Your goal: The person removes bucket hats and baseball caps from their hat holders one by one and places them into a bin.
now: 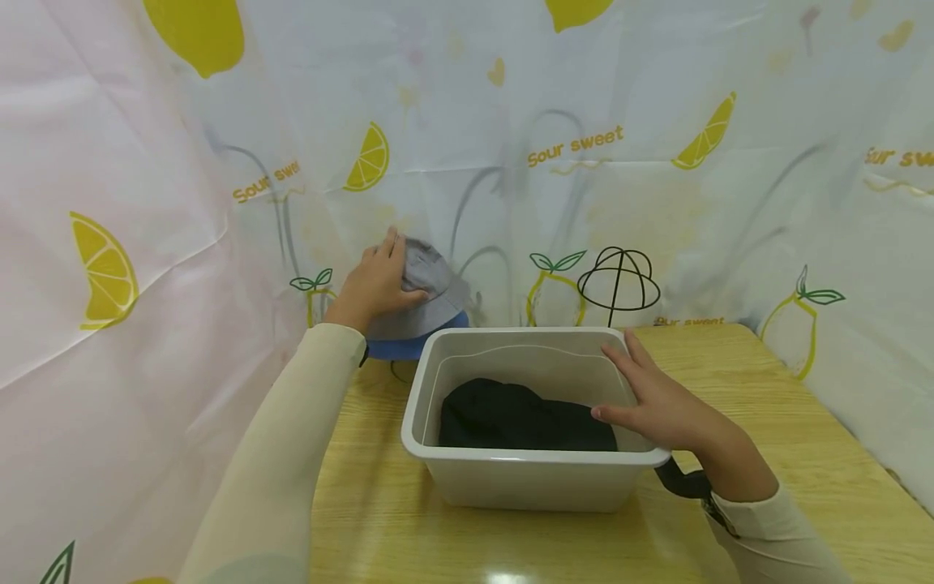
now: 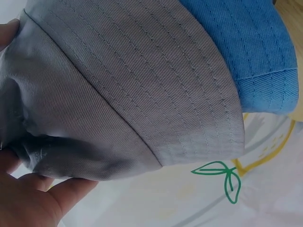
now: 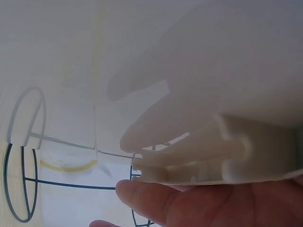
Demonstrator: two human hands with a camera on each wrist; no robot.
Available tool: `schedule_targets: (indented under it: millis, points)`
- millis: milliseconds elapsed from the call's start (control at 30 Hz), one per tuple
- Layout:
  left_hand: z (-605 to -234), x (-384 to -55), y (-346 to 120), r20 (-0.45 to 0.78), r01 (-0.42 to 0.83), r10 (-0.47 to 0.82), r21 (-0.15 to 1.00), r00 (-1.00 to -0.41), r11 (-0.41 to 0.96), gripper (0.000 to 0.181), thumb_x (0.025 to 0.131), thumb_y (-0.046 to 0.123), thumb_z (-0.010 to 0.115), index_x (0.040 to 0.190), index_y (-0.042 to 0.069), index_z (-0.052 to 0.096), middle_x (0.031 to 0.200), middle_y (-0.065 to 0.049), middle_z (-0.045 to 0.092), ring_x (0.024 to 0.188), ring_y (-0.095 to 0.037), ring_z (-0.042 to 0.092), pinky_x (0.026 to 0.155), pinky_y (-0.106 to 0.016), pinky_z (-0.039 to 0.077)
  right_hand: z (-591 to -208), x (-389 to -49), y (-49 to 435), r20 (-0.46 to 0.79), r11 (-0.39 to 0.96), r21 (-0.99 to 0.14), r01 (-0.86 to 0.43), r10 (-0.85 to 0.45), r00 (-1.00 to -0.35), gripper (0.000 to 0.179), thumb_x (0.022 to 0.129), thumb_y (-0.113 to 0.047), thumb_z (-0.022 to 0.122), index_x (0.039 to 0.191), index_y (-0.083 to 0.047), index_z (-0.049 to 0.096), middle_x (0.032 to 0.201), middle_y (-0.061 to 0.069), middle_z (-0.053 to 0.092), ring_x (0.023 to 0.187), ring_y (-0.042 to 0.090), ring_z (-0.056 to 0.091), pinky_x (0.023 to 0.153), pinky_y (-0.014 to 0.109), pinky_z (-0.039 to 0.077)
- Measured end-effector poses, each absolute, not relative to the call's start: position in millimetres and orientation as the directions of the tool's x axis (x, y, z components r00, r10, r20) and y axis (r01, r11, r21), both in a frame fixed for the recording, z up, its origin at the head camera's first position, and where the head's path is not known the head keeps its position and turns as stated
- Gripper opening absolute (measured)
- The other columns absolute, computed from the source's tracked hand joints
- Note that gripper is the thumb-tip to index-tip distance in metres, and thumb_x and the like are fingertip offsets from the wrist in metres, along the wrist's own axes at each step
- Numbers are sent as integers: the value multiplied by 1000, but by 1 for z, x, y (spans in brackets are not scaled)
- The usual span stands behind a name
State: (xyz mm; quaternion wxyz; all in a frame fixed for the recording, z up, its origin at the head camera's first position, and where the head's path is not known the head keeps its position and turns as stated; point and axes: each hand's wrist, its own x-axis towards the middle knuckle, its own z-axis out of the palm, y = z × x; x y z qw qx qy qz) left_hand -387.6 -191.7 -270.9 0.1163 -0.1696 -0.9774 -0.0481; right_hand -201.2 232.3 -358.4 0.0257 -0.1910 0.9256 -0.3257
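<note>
A grey bucket hat [image 1: 438, 312] sits on top of a blue hat [image 1: 409, 349] at the back left of the table. My left hand [image 1: 374, 282] grips the grey hat's crown, thumb on one side and fingers on the other; in the left wrist view the crown creases between them. A light grey plastic bin [image 1: 536, 480] stands in the middle, with a black fabric item [image 1: 511, 422] inside, its kind unclear. On the bin's right rim rests my right hand [image 1: 667, 414], fingers extended. The right wrist view shows its fingers [image 3: 147, 198] along the rim's underside edge.
Behind the bin stands a black wire hat stand [image 1: 617, 284] with a dome-shaped top. Part of another stand's base shows under the hats. The wooden table [image 1: 730, 381] backs onto a lemon-printed curtain [image 1: 452, 97], which also hangs along the left side.
</note>
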Motion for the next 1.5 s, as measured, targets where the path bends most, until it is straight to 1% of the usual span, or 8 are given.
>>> schedule_targets:
  millis: [167,300,567,800,1100,1267,1500]
  points:
    - [-268,-388,-194,303,353,315,80,-900,932,117,88,52,78,166,0,8,174,-18,-1,152,-51,25,115,-65,37,-358,-201,232,72,716,-614,-332,-367,-927,101,95,-52,71,167,-10,14,172,14,-21,155,56,5,112,78,24]
    - [-262,-387,-195,340,360,319,64,-885,931,118,87,52,79,166,0,8,174,-18,0,150,-51,28,114,-64,39,-358,-201,232,77,719,-609,-334,-365,-928,101,95,-52,71,167,-11,15,172,14,-21,154,56,6,111,78,25]
    - [-250,-382,-196,358,355,316,49,-879,933,120,86,54,79,166,2,5,175,-16,0,150,-51,29,114,-64,39,-358,-202,232,78,713,-616,-336,-369,-926,101,95,-52,72,167,-11,15,172,14,-22,154,56,6,111,78,25]
    - [-241,-376,-192,392,370,319,62,-863,927,120,86,54,80,167,4,8,175,-13,2,150,-49,31,115,-63,37,-358,-201,233,75,712,-620,-330,-364,-928,101,94,-52,72,167,-11,15,172,14,-22,154,56,5,111,78,24]
    - [-221,-364,-183,470,428,352,63,-810,902,119,85,54,81,167,4,10,175,-13,7,147,-50,36,117,-60,38,-358,-203,232,76,713,-615,-336,-370,-926,102,94,-52,72,168,-12,13,172,15,-22,154,57,5,112,78,23]
    - [-211,-357,-179,496,453,369,58,-786,889,118,85,56,79,167,5,10,175,-11,6,148,-49,34,119,-58,35,-357,-202,232,81,712,-614,-342,-374,-924,102,94,-52,72,168,-13,13,171,16,-22,154,57,5,112,78,24]
    - [-202,-347,-175,541,504,401,50,-739,862,117,85,55,80,167,5,12,175,-11,8,151,-46,32,122,-56,33,-358,-202,233,81,704,-624,-340,-375,-924,102,94,-52,72,168,-14,13,171,15,-22,155,56,3,112,78,23]
